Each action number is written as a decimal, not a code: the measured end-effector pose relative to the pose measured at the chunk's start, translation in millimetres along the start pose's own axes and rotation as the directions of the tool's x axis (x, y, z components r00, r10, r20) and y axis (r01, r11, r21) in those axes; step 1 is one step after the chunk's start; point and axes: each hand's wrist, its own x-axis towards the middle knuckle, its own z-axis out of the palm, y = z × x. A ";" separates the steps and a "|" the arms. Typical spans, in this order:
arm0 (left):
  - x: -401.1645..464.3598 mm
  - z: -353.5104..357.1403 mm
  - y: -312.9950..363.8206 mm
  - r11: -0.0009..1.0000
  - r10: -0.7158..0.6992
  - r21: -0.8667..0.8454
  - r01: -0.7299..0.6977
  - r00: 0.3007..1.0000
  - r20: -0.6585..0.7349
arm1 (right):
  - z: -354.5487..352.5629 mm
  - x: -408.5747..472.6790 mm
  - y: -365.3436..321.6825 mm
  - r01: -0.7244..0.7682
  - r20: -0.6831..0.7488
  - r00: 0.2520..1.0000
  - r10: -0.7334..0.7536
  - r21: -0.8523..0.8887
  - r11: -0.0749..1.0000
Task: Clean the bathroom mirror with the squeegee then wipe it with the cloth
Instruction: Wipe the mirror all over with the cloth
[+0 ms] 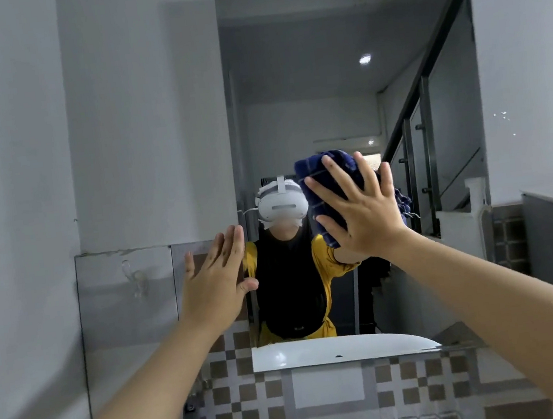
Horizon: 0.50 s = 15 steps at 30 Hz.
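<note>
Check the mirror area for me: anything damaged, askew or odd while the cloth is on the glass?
Nothing stands out. The right hand presses the blue cloth flat on the mirror; the left hand rests at its left edge.

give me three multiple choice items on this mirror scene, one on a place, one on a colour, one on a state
1. Where is the left hand?
A. at the mirror's left edge
B. in the sink
C. on the cloth

2. What colour is the cloth?
A. yellow
B. dark blue
C. white

3. How is the right hand?
A. clenched in an empty fist
B. hanging idle
C. fingers spread, pressing the cloth on the mirror

Answers:
1 A: its fingers lie at the glass's left border.
2 B: navy with thin pale lines.
3 C: straight fingers flat on the cloth.
</note>
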 end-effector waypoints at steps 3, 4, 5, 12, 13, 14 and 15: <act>-0.3 3.5 0.5 1.000 -0.002 0.029 0.002 1.000 -0.016 | 3.4 -18.0 31.6 -0.118 0.030 0.993 0.117 0.023 0.993; -0.5 4.4 0.9 0.999 -0.002 0.035 0.003 1.000 -0.016 | 5.3 -25.8 43.3 -0.180 0.038 0.983 0.179 0.032 0.983; -1.2 6.3 1.0 0.999 -0.006 0.044 0.007 1.000 -0.013 | 7.3 -34.1 54.7 -0.253 0.046 0.967 0.251 0.050 0.966; -12.4 10.8 9.5 0.994 -0.048 0.096 0.049 0.999 -0.013 | 9.4 -65.0 89.6 -0.697 0.149 0.714 0.685 0.244 0.674; -13.1 8.3 11.2 0.994 -0.056 0.096 0.056 0.998 -0.004 | 8.9 -64.2 84.6 -0.731 0.164 0.677 0.718 0.260 0.630; -13.0 6.1 12.2 0.993 -0.064 0.095 0.063 0.998 0.009 | 8.3 -62.9 77.4 -0.767 0.174 0.633 0.754 0.274 0.580; -13.0 4.2 12.6 0.993 -0.070 0.097 0.067 0.997 0.024 | 8.2 -61.9 68.4 -0.795 0.180 0.593 0.785 0.286 0.535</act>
